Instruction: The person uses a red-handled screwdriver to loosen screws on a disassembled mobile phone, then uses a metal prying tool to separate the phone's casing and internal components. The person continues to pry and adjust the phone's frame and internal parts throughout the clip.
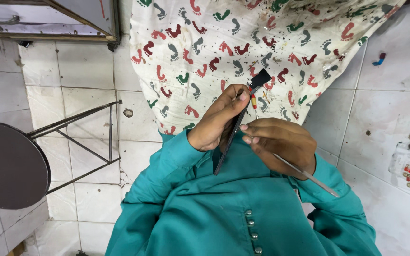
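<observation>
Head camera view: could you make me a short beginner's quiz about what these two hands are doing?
1. True or false: the left hand pinches a thin dark strip that stands nearly upright.
2. Which one holds the slim metal rod? A) the left hand B) the right hand C) neither
3. Fill in: the cloth beyond the hands is printed with coloured ____.

Key: 1 true; 2 B; 3 footprints.
</observation>
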